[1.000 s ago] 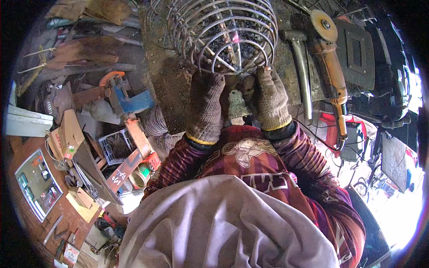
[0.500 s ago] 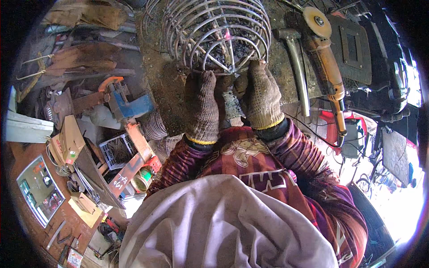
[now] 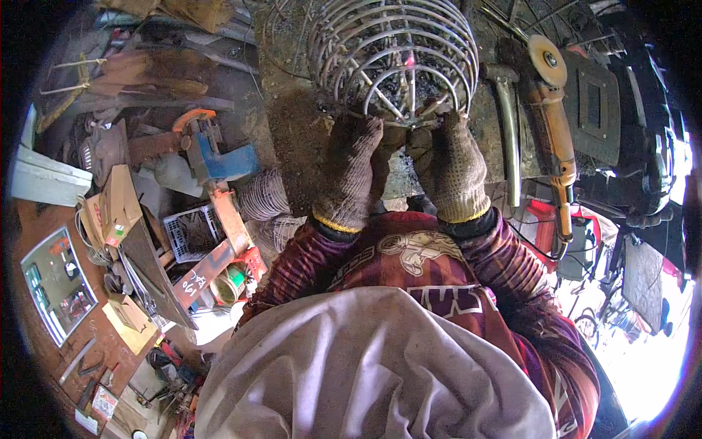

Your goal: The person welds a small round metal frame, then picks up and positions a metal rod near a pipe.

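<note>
A rounded metal wire cage [image 3: 412, 121] lies on the dark, gritty workbench [image 3: 289, 121]. Its curved rings are joined by straight bars that meet at the end nearest me, and a pink spot shows on one bar. My left hand [image 3: 349, 175], in a knitted work glove, is closed at the left of the cage's near end. At the right of that end my right hand [image 3: 459, 172], gloved alike, closes on the wire. Fingertips of both hands are partly hidden beneath the gloves and in shadow.
Right of the cage lie a hammer [image 3: 510, 139] with a metal handle and an orange angle grinder [image 3: 548, 132] with a pale disc. A dark welding shield [image 3: 598, 117] rests beyond. At left stand a blue-and-orange clamp tool [image 3: 223, 161], a plastic crate [image 3: 192, 233] and a cluttered brown table [image 3: 44, 212].
The whole view has shifted, so bench, cage and hands appear farther right and slightly lower. Both hands stay closed at the cage's near end.
</note>
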{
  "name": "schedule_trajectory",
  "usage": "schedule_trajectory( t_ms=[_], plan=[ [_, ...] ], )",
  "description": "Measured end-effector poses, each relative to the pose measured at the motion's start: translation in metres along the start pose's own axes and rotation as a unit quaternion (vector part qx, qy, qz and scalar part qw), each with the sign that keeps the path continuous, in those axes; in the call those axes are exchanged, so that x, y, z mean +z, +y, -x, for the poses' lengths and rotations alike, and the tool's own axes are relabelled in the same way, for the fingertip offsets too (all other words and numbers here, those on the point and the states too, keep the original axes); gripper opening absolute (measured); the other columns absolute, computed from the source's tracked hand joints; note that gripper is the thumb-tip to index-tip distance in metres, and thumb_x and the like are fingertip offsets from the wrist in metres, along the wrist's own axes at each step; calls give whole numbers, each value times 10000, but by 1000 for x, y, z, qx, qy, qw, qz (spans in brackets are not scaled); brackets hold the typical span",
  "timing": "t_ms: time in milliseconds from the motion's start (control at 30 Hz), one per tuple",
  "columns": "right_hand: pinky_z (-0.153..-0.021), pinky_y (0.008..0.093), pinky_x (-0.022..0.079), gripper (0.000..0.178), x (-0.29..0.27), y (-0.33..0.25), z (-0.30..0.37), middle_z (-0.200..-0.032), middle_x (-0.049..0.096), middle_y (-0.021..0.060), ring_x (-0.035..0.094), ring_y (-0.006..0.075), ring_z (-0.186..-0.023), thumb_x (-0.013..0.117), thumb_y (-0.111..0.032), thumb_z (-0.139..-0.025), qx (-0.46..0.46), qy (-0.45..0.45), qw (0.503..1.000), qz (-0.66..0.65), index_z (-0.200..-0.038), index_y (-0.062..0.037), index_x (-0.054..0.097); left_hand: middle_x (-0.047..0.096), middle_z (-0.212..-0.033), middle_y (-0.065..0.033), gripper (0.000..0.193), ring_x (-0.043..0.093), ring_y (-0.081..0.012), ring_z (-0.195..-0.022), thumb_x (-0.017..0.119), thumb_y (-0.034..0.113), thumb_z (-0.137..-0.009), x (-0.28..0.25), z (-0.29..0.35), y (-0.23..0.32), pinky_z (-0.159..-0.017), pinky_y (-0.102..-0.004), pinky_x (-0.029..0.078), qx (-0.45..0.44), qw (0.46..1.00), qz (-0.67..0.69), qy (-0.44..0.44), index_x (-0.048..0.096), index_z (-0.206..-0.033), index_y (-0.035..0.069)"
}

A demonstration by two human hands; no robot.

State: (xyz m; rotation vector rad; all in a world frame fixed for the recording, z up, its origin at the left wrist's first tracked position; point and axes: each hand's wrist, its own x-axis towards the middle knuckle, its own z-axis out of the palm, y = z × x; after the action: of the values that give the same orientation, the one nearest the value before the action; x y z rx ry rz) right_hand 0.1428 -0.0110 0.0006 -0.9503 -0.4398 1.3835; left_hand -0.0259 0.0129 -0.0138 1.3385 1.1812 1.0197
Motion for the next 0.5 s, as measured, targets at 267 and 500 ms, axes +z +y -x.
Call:
schedule_trajectory(
  t_ms=[267, 500],
  plan=[
    [-651, 329, 532, 363, 16, -12, 7, -847, 683, 91, 642, 205, -717, 437, -354, -1058, -44, 2, 978, 206, -1055, -15, 568, 614, -1237, -214, 354, 590, -339, -1105, 573, 235, -1003, 16, -2, -4, -946, -422, 455, -21, 996, -50, 75, 583, -1274, 8],
    [-774, 294, 511, 276, -9, 7, -4, -913, 648, 63, 615, 179, -804, 510, -283, -1048, -17, 39, 991, 126, -1116, -30, 599, 623, -1082, -152, 419, 582, -217, -1006, 701, 292, -923, -5, -12, 58, -882, -360, 484, -72, 997, -20, 6, 595, -1192, -12]
  ],
)
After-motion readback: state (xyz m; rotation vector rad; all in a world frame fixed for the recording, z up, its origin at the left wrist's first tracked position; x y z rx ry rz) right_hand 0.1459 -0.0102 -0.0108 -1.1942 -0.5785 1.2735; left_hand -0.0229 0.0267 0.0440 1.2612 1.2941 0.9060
